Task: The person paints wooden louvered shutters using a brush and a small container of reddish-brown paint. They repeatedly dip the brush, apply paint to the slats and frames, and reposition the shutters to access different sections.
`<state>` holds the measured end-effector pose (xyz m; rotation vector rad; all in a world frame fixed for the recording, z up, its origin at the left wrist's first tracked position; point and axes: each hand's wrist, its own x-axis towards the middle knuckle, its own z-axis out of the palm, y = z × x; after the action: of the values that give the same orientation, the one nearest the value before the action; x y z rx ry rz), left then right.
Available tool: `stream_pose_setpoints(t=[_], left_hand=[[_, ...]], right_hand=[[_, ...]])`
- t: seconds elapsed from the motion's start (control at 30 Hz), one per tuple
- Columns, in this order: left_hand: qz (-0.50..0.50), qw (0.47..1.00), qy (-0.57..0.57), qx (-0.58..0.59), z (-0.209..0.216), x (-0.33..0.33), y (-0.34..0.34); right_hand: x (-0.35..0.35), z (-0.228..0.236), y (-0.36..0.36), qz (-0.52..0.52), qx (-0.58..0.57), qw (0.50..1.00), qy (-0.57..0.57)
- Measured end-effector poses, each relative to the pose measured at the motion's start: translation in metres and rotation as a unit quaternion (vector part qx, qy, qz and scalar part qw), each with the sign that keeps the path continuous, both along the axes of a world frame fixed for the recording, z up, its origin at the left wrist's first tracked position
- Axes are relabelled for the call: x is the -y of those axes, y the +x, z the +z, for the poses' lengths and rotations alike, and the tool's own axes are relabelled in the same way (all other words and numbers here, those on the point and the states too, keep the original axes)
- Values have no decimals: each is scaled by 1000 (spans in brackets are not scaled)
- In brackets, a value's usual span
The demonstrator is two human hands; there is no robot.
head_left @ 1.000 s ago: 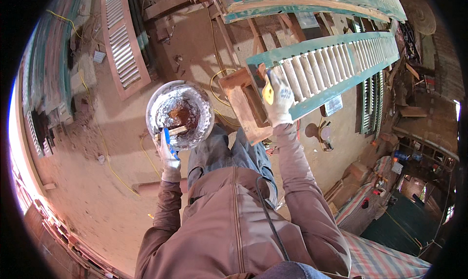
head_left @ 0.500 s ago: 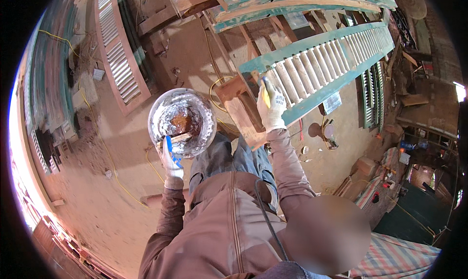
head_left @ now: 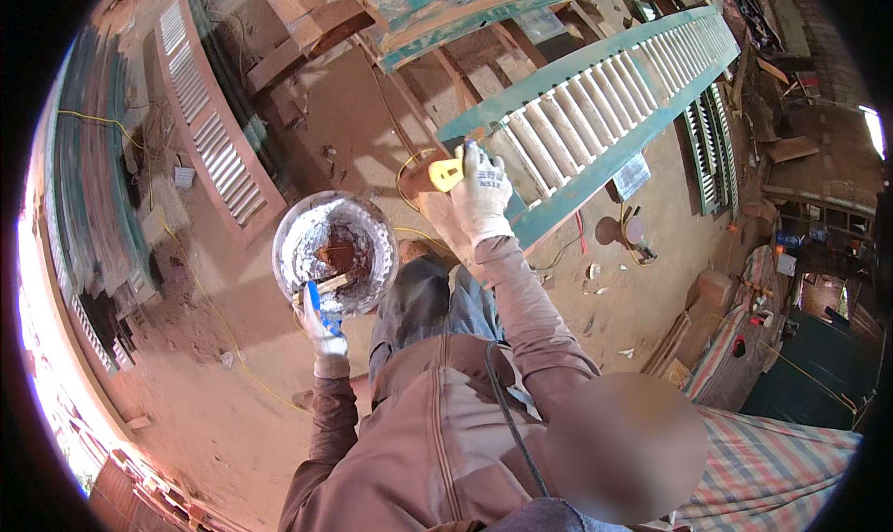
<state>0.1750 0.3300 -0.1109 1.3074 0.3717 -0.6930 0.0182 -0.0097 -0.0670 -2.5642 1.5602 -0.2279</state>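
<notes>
One yellow tool (head_left: 446, 174) gripped in right hand (head_left: 482, 193), by near end of green shutter (head_left: 595, 107); left hand (head_left: 326, 334) grips blue tool (head_left: 313, 297) at bucket (head_left: 294, 242) rim. Slackened left grip might tip it.

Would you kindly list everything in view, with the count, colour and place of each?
Round splattered bucket: 1, grey-white, left of centre, brown material inside
Blue-handled tool: 1, blue, in the left hand
Flat wooden stick: 1, pale, over the bucket
Yellow-handled tool: 1, yellow, in the right hand
Long louvred shutter: 1, green frame, pale slats, upper right
Narrow louvred shutter: 1, reddish-brown, upper left
Weathered panel: at least 1, green, top
Long boards: several, green and brown, far left
Checked cloth: 1, multicoloured, lower right
Small clutter: too small to count, right
Zipped jacket: 1, brown, bottom centre
Left hand: 1, whitish glove, bucket's near edge
Right hand: 1, whitish glove, shutter's near end
</notes>
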Motion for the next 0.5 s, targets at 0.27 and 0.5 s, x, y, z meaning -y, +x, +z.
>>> stream_pose_setpoints(t=[0.27, 0.5], left_hand=[[-113, 986, -24, 121, 14, 7, -2], [-48, 998, -49, 3, 42, 27, -4]], right_hand=[[3, 10, 16, -15, -84, 996, -19], [10, 22, 2, -41, 23, 997, -57]])
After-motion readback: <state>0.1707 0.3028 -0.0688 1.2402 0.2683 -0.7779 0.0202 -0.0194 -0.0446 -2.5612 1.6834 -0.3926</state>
